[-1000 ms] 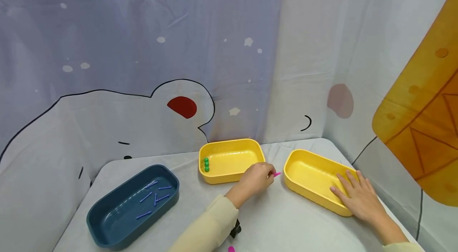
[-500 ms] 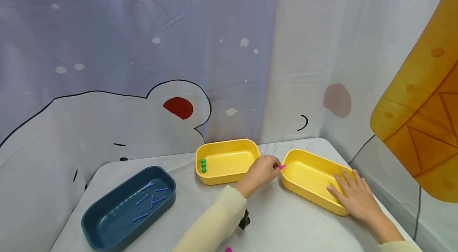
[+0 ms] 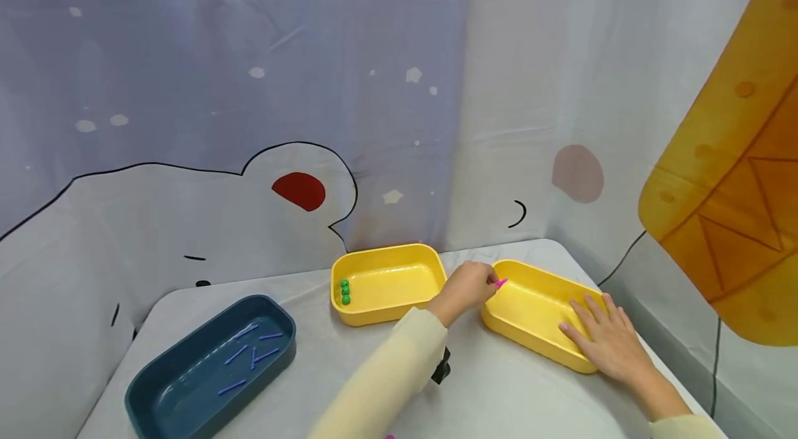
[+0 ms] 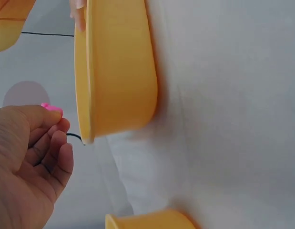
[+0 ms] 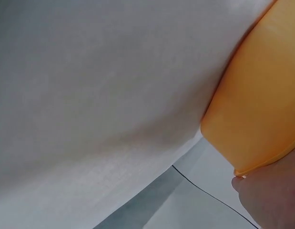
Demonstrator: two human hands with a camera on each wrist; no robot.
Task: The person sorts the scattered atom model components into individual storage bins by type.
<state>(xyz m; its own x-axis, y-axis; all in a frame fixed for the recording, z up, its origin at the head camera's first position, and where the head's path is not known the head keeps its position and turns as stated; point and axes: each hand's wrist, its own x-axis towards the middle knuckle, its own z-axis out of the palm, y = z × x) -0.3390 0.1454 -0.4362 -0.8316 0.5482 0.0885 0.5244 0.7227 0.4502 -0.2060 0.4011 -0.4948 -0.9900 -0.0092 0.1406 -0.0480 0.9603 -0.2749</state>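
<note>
My left hand pinches a small bright pink piece between thumb and forefinger. In the head view this pink piece shows a pointed end and overlaps the left end of the right-hand yellow tray, close over its rim. My right hand rests with spread, straight fingers on the right end of the same tray. In the right wrist view part of that hand shows right at the tray's rim. No objects show inside this tray.
A second yellow tray at the back middle holds several small green balls in a row. At the left a dark blue tray holds several thin purple sticks. A pink thing shows at the bottom edge. Printed cloth hangs behind.
My left hand has moved right with the pink piece, from between the yellow trays to over the right one's edge. My right hand stays on that tray. The view has turned slightly right.
</note>
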